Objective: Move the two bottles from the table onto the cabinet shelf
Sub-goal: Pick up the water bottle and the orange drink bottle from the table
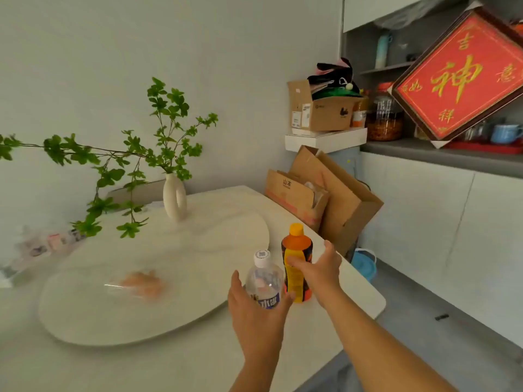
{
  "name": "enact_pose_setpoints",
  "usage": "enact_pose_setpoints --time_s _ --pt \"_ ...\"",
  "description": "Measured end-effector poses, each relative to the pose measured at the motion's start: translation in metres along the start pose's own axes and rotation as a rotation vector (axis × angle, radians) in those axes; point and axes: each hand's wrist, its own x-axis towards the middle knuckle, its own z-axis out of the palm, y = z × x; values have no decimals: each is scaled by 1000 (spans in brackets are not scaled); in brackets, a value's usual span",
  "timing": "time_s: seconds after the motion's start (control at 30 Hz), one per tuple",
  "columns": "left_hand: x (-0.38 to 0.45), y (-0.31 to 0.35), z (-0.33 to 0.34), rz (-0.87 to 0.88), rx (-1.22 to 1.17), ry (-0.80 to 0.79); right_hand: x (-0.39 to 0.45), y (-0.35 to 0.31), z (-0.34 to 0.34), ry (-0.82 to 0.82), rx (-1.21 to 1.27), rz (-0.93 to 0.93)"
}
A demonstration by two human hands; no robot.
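Two bottles stand side by side near the table's (pixel 353 295) right edge. The clear bottle (pixel 264 281) has a white cap and a blue label. My left hand (pixel 257 309) wraps its lower part from the front, fingers on its right side, thumb raised just off its left side. The orange bottle (pixel 297 267) has an orange cap and a yellow label. My right hand (pixel 319 267) curls around it from the right, thumb lying across its front. The grey cabinet shelf (pixel 441 155) runs along the upper right.
A white vase (pixel 174 198) with long green branches stands at the table's back. A large round plate (pixel 113 321) lies left of the bottles. Cardboard boxes (pixel 339 205) lean between table and cabinet. On the shelf sit a red framed sign (pixel 464 77), a jar (pixel 385 120) and mugs (pixel 506 134).
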Motion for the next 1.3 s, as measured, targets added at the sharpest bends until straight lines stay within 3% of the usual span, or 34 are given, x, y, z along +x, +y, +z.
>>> enact_pose_setpoints --time_s 0.3,0.67,0.9,1.07,1.3 --pt "15 -17 25 -22 -95 128 18 23 35 -10 2 -11" --pt "34 -2 22 24 -88 137 20 25 33 -10 11 -35" --pt "48 50 19 35 -134 101 21 -23 -28 182 48 -54" --pt "57 141 39 15 -187 39 26 -96 -100 364 -16 -139" --pt "38 257 101 161 -234 -124 42 -148 -206 657 -37 -159"
